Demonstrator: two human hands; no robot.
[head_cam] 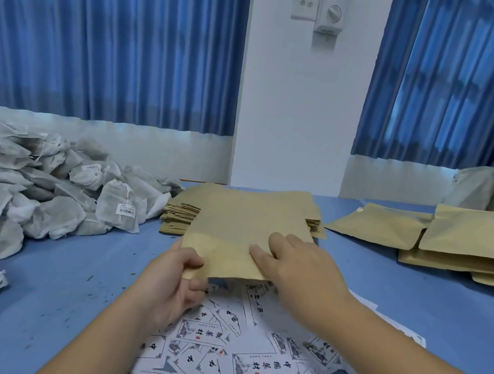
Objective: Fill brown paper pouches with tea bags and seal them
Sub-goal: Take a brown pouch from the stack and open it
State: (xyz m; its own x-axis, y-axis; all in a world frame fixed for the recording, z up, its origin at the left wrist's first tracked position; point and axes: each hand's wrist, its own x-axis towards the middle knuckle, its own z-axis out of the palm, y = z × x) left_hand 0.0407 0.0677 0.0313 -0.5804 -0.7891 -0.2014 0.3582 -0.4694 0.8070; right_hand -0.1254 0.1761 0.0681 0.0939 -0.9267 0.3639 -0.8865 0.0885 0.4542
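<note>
A flat brown paper pouch point(232, 233) is lifted at its near end above the blue table, its far end over a stack of empty brown pouches point(180, 212). My left hand point(179, 279) pinches the pouch's near left corner. My right hand point(294, 268) lies on top of the pouch's near right part, fingers spread flat. A big heap of grey-white tea bags point(44, 193) with strings and tags fills the left side of the table.
Bulging brown pouches point(469, 244) lie piled at the far right. Printed paper labels point(244, 361) are scattered on the blue table point(68, 288) under my forearms. Blue curtains and a white wall stand behind the table; a wooden shelf is at the right edge.
</note>
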